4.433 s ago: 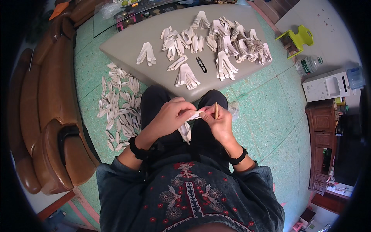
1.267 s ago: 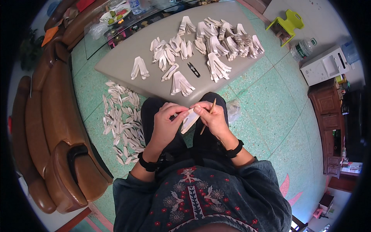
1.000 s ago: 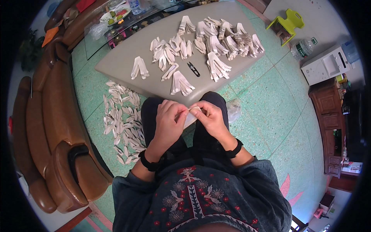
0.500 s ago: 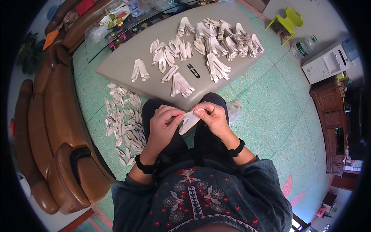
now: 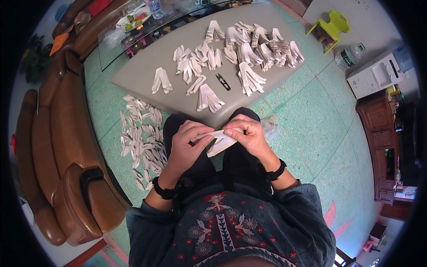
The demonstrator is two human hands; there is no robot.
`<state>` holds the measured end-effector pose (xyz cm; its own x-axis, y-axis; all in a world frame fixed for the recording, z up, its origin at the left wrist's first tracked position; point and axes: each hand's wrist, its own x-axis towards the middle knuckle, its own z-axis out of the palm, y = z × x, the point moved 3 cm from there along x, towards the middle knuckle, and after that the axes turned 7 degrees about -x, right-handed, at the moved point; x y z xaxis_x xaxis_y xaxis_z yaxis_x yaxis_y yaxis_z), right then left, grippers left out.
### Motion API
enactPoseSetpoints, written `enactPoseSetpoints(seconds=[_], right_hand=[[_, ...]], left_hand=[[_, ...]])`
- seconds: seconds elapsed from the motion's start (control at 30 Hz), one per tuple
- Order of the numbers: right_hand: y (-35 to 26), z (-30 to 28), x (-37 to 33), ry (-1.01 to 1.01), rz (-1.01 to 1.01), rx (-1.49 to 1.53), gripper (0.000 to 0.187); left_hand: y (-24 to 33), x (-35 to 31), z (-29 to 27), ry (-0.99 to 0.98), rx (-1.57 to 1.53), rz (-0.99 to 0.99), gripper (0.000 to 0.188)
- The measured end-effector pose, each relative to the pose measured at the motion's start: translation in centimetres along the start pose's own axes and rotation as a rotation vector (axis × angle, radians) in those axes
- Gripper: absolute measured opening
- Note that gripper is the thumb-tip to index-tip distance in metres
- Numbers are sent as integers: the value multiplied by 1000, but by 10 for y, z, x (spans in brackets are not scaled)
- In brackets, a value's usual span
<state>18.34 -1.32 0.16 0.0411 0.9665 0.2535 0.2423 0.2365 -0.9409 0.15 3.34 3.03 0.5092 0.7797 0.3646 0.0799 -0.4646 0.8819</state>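
Piece: pale, open in a V, up in your hands just on the near side of the grey ottoman, not yet laid down.
Left hand: your fingers and thumb pinch one arm of it.
Right hand: you grip by the bend, thumb on top; anything else inside, can't tell.
Fanned bundles: out on the ottoman's top, looking done.
Loose heap: on the floor left of the ottoman, perhaps what's left.
Black snips: on the ottoman, untouched.
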Motion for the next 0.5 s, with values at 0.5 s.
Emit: enactPoseSetpoints(seconds=[0.5], right_hand=[[-24,0,1,-194,-116,-285,9]], left_hand=[[5,8,3,-197,-38,-121,12]])
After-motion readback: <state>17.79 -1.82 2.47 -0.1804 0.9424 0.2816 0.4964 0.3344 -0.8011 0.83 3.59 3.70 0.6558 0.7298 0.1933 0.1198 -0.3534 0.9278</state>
